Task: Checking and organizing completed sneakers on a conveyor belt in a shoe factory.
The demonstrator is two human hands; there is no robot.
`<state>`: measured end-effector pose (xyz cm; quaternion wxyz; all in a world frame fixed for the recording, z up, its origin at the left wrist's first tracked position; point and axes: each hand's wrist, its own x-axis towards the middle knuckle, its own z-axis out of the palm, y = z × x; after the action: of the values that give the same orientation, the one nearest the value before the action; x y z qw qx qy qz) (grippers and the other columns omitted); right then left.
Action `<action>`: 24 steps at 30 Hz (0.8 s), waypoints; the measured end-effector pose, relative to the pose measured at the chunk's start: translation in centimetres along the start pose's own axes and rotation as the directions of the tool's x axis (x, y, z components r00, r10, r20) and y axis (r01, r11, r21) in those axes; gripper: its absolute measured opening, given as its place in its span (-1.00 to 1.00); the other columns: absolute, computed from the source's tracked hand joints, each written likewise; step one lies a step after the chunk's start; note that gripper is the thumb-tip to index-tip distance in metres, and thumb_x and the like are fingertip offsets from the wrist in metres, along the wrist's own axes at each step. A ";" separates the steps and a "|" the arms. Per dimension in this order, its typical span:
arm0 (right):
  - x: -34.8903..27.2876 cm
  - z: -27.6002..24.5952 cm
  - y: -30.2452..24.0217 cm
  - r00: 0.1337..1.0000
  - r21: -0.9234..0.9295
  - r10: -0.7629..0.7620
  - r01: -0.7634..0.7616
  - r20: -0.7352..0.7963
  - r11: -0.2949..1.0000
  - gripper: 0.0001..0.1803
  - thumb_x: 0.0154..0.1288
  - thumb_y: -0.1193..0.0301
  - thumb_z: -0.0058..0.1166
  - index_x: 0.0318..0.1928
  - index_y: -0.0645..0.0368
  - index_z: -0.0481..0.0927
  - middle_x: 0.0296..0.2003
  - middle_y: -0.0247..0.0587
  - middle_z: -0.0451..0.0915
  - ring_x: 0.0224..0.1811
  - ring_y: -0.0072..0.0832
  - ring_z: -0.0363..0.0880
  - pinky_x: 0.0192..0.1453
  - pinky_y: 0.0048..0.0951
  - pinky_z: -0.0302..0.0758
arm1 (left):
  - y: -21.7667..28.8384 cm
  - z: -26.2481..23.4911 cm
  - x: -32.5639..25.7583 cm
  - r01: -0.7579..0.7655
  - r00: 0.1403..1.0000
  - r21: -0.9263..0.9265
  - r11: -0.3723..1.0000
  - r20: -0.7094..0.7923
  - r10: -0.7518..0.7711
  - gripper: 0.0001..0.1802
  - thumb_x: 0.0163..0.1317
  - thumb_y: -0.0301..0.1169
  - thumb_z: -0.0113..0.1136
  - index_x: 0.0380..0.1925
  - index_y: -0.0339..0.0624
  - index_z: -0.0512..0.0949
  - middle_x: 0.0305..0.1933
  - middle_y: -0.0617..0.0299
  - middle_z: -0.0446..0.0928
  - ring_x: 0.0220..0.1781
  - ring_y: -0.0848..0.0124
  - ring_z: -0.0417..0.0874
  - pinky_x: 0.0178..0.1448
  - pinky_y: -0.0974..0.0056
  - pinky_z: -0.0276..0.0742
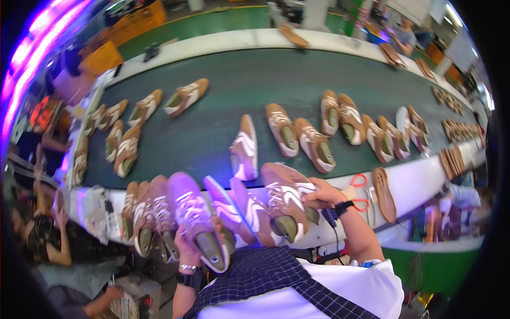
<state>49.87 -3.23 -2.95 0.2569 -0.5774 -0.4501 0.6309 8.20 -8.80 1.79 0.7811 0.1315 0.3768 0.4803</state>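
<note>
A brown sneaker [189, 204] with white laces and an olive insole is tilted up in front of me. My left hand [185, 248] grips it from beneath and beside its heel; some fingers are hidden. At the right end of the near row, another brown sneaker [284, 194] with white stripes has my right hand [325, 193] closed on its right side. A further sneaker lies partly hidden behind that one. Between my hands, more sneakers [251, 210] stand close together on the near ledge, one turned on its side. Purple light tints the middle of the row.
Past the ledge [414, 186] runs a dark green conveyor belt [228, 74] carrying several similar sneakers [280, 127]. Red-handled scissors [360, 181] and a tan shoe sole [383, 194] lie right of my right hand. A co-worker [56, 234] is at the left; another [406, 38] is across the belt.
</note>
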 end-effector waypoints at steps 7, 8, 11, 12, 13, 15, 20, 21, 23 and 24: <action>-3.5 -1.9 3.0 0.972 -0.014 -0.004 0.000 -0.234 1.000 -0.50 -0.21 0.39 0.29 -0.15 0.32 0.56 -0.28 -0.26 0.60 -0.28 -0.52 0.56 -0.12 -0.50 0.49 | 1.1 0.9 1.5 -0.099 0.990 -0.237 0.966 0.078 0.120 -0.39 0.18 -0.16 0.03 0.16 -0.30 0.26 0.10 -0.01 0.42 0.12 0.14 0.46 0.26 0.05 0.32; -4.2 -2.2 2.9 0.955 0.053 0.015 0.001 -0.296 0.999 -0.53 -0.21 0.39 0.29 -0.18 0.33 0.57 -0.31 -0.25 0.61 -0.32 -0.51 0.56 -0.17 -0.50 0.50 | 1.1 0.3 1.8 -0.160 0.982 -0.230 0.960 0.057 0.178 -0.43 0.19 -0.17 0.01 0.13 -0.30 0.30 0.08 0.00 0.44 0.11 0.16 0.47 0.26 0.06 0.33; -7.0 -2.2 -0.5 0.906 0.268 -0.054 0.180 -0.419 0.946 -0.47 -0.15 0.35 0.25 -0.11 0.37 0.51 -0.26 -0.15 0.59 -0.31 -0.43 0.60 -0.19 -0.48 0.54 | 2.0 -0.2 2.4 -0.178 0.979 -0.292 0.940 0.040 0.198 -0.47 0.20 -0.20 -0.04 0.10 -0.30 0.33 0.07 -0.01 0.45 0.10 0.18 0.48 0.25 0.08 0.34; -7.2 -2.3 -0.7 0.886 0.369 -0.074 0.265 -0.458 0.891 -0.49 -0.10 0.36 0.22 -0.10 0.37 0.50 -0.23 -0.14 0.59 -0.27 -0.41 0.60 -0.14 -0.46 0.54 | 2.5 0.4 2.7 -0.195 0.980 -0.295 0.935 -0.011 0.200 -0.48 0.18 -0.22 -0.07 0.09 -0.32 0.35 0.06 0.00 0.46 0.10 0.16 0.49 0.24 0.08 0.35; -7.5 -2.6 -1.0 0.861 0.458 -0.088 0.350 -0.501 0.817 -0.52 -0.05 0.37 0.20 -0.08 0.36 0.49 -0.20 -0.14 0.58 -0.24 -0.39 0.60 -0.10 -0.44 0.54 | 2.8 0.7 2.6 -0.197 0.976 -0.329 0.924 0.019 0.215 -0.47 0.16 -0.23 -0.06 0.09 -0.31 0.34 0.07 0.00 0.45 0.11 0.15 0.48 0.25 0.08 0.34; -7.8 -2.3 -2.2 0.881 0.698 -0.163 0.455 -0.445 0.553 -0.59 0.07 0.37 0.14 -0.06 0.31 0.50 -0.13 -0.16 0.59 -0.12 -0.37 0.57 0.11 -0.35 0.44 | 3.4 1.9 3.1 -0.185 0.967 -0.366 0.912 0.099 0.236 -0.46 0.14 -0.24 -0.03 0.11 -0.30 0.34 0.09 0.00 0.44 0.14 0.14 0.46 0.27 0.07 0.31; -6.0 4.6 -8.2 0.840 0.776 -0.284 0.539 -0.463 0.327 -0.53 0.08 0.35 0.14 0.03 0.22 0.44 -0.07 -0.22 0.54 0.00 -0.34 0.49 0.19 -0.28 0.37 | 3.6 4.8 4.1 -0.256 0.939 -0.402 0.879 0.112 0.324 -0.46 0.10 -0.28 0.05 0.11 -0.26 0.34 0.11 0.08 0.44 0.15 0.16 0.45 0.30 0.06 0.27; -5.6 6.3 -9.2 0.850 0.789 -0.268 0.523 -0.454 0.322 -0.51 0.08 0.35 0.14 0.05 0.21 0.42 -0.05 -0.23 0.53 0.02 -0.33 0.48 0.20 -0.26 0.37 | 3.5 5.4 4.2 -0.273 0.940 -0.393 0.878 0.083 0.330 -0.48 0.11 -0.28 0.06 0.09 -0.23 0.36 0.09 0.12 0.46 0.13 0.20 0.47 0.27 0.09 0.32; -4.8 9.6 -11.1 0.876 0.838 -0.223 0.477 -0.428 0.266 -0.49 0.10 0.34 0.13 0.08 0.18 0.39 -0.02 -0.23 0.51 0.04 -0.32 0.47 0.22 -0.22 0.35 | 3.4 5.7 4.4 -0.301 0.935 -0.385 0.872 0.058 0.349 -0.50 0.11 -0.27 0.07 0.07 -0.20 0.38 0.07 0.16 0.48 0.10 0.23 0.49 0.24 0.12 0.37; -4.8 10.7 -11.6 0.890 0.853 -0.214 0.450 -0.403 0.265 -0.48 0.11 0.33 0.13 0.10 0.18 0.37 -0.01 -0.23 0.50 0.04 -0.32 0.46 0.22 -0.22 0.35 | 3.2 5.5 4.3 -0.289 0.947 -0.362 0.886 0.027 0.319 -0.53 0.13 -0.25 0.07 0.05 -0.17 0.39 0.04 0.20 0.49 0.08 0.28 0.51 0.19 0.16 0.41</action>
<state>38.32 -4.78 8.73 0.7103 -0.2798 -0.0908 0.6394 11.13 -2.68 5.43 0.7223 0.0668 0.2252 0.6504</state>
